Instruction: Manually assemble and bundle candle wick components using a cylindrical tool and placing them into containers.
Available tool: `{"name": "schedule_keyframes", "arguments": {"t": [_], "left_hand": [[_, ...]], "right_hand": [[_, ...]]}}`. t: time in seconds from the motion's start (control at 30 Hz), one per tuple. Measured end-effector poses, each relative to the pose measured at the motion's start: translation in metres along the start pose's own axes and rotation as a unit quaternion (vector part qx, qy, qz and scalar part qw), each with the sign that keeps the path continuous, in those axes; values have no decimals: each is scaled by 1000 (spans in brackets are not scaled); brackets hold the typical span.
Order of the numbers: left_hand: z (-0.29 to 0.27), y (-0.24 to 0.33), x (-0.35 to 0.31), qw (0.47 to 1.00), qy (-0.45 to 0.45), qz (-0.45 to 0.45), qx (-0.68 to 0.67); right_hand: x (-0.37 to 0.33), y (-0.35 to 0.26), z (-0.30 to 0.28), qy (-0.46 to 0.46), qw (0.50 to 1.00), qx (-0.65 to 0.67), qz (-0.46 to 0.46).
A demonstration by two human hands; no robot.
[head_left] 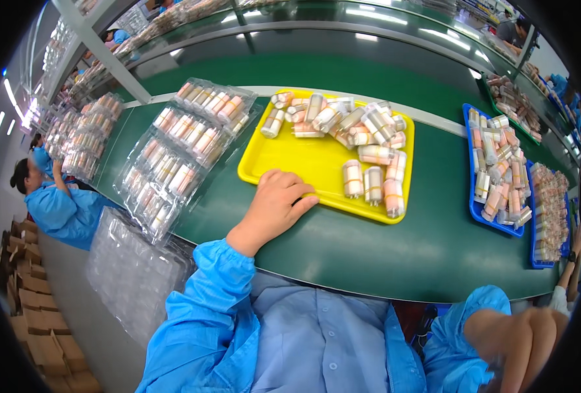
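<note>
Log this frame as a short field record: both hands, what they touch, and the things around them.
left hand: rests on near edge of yellow tray
right hand: low, off the belt, grip unclear
tray contents: small wrapped cylinders, loosely piled
left of tray: clear blister packs, filled
right of tray: blue tray of cylinders
surface: green belt

factory packing line: green conveyor belt [343,249], trays of small bottles [369,141], blue-smocked workers [61,209].
</note>
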State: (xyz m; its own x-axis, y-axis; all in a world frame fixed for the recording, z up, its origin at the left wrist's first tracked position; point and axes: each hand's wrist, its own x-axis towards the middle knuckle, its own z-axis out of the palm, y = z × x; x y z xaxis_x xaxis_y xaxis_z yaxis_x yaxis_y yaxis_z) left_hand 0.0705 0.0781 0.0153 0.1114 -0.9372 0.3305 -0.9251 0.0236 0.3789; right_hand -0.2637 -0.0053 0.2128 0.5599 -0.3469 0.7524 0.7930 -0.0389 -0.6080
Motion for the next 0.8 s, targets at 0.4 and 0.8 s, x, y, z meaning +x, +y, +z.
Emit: {"name": "schedule_keyframes", "arguments": {"t": [0.4,0.8], "left_hand": [[-25,52,-80,988,-110,71,-79],[-51,-49,0,973,-21,-111,-201]], "right_hand": [[-88,116,-151,88,746,-593,289],[-84,153,-124,-19,770,-597,222]]}}
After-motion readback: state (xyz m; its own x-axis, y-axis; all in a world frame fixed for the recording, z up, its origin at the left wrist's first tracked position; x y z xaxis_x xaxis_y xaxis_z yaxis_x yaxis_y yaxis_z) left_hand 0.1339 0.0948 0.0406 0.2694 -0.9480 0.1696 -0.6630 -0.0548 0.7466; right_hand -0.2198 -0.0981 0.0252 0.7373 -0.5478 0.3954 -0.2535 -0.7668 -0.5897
